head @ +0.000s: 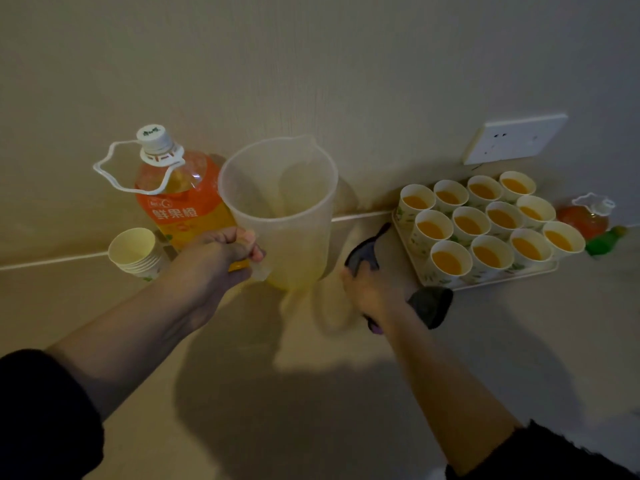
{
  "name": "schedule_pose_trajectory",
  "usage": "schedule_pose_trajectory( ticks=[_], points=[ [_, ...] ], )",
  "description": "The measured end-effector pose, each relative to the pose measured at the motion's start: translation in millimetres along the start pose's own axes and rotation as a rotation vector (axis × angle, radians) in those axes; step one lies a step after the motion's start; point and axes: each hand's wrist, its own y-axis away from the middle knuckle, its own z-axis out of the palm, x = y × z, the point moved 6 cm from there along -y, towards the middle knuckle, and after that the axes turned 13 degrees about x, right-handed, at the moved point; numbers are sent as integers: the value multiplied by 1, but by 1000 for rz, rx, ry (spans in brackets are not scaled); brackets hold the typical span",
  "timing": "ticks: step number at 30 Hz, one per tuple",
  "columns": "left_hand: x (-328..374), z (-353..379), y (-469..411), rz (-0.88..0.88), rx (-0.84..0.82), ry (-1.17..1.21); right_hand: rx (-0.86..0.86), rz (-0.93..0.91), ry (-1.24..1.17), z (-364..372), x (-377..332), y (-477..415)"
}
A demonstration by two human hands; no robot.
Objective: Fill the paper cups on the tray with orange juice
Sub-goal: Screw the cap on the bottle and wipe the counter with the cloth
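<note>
Only the arms show, so not much to go on clothes-wise. The left sleeve [45,410] at the lower left of the frame is black, thick and soft looking, with a rounded bunched cuff. The right sleeve [543,452] at the lower right is the same black stuff, edge a bit fuzzy and ragged. Both end well short of the wrists, so the forearms, left hand [218,254] and right hand [370,292] are bare

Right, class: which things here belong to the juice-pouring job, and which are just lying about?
Job: pitcher in left hand, juice bottle, filled cups, tray, dark object in right hand.
Lying about: spare cup stack, small bottle, wall socket.
</note>
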Motion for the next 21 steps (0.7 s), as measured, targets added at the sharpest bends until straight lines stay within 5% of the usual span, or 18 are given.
schedule_pose_trajectory(
  ticks=[6,9,21],
  points=[
    [-24,10,-10,-80,-3,0,-40,-319,213,74,-8,10],
    [-36,14,-18,-115,-9,9,89,-414,232,88,-5,2],
    [-54,30,-45,-133,19,39,342,-147,163,63,18,-73]
  ],
)
